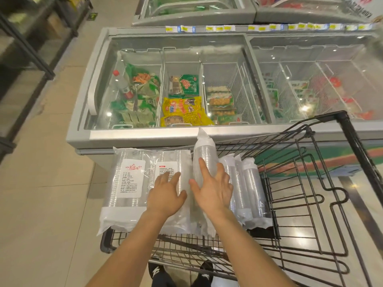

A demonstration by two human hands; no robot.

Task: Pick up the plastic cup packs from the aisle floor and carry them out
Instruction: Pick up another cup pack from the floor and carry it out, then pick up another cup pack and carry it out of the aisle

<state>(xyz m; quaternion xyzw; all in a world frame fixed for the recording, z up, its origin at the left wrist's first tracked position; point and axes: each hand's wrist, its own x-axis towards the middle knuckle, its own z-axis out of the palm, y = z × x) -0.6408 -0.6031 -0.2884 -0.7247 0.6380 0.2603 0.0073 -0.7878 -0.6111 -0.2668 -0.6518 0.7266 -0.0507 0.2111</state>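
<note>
Several clear plastic cup packs lie side by side across the left end of a black wire shopping cart [310, 214]. The leftmost pack [126, 183] carries a white label. My left hand [165, 193] rests flat, fingers straight, on the second labelled pack [174, 162]. My right hand [213, 187] lies with spread fingers on a single sleeve of cups [204, 154] that tilts up over the others. Two more sleeves [248, 187] lie to the right of it, against the cart's wire wall.
A grey glass-topped chest freezer [145, 135] with frozen food packs stands right behind the cart. More freezers are behind and to the right. Dark shelving [24, 59] lines the left side of the tiled aisle floor [47, 204]. My shoes [157, 272] show under the cart.
</note>
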